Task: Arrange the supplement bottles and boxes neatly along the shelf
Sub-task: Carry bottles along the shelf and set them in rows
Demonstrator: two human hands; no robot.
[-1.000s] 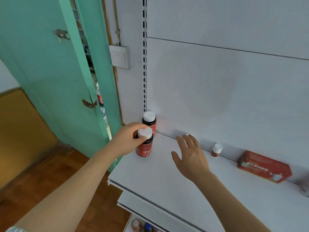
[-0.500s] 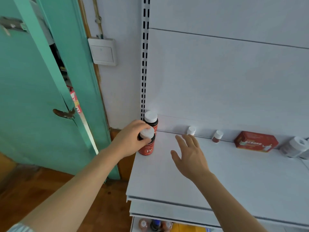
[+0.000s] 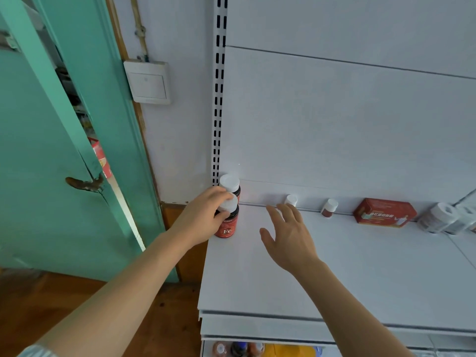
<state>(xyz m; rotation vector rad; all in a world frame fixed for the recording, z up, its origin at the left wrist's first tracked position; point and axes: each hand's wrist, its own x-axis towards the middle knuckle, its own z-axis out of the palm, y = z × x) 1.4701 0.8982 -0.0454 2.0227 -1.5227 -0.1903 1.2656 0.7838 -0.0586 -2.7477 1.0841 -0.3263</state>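
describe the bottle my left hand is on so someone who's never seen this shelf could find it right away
Start at the white metal shelf and go to its far left end, beside the slotted upright. Two dark, white-capped bottles stand there, one behind the other. Yours is the front dark bottle with the red Fe label, gripped at the cap by the left hand; the rear twin bottle stands untouched against the back panel.

Two bare forearms reach into view from the lower edge, both uncovered from elbow to wrist, with no watch, ring or bracelet visible on the left hand (image 3: 203,220) or the right hand (image 3: 291,235). A sliver of pale, light-coloured sleeve (image 3: 36,351) shows at the bottom-left corner on the left arm, its pattern too blurred to make out.
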